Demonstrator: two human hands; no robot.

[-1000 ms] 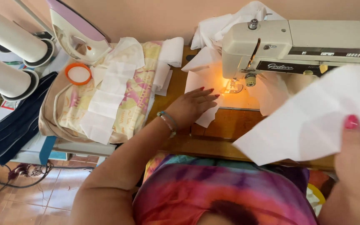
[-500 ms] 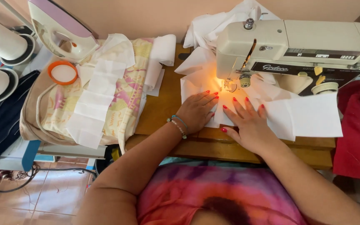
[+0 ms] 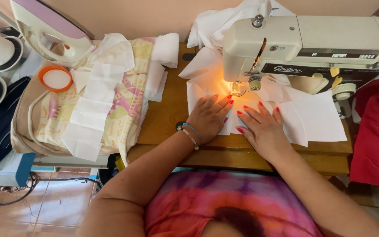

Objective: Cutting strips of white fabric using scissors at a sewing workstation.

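head view: left hand [image 3: 208, 117] and right hand [image 3: 263, 127] press flat, fingers spread, on white fabric [image 3: 316, 120] before the sewing machine [image 3: 312, 44]; keep fingertips clear of the needle [image 3: 237, 87], i'd judge.

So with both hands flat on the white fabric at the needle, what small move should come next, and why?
Probably ease the white fabric forward under the lit needle: the left hand and right hand press it flat on either side, fingertips pointing at the needle.
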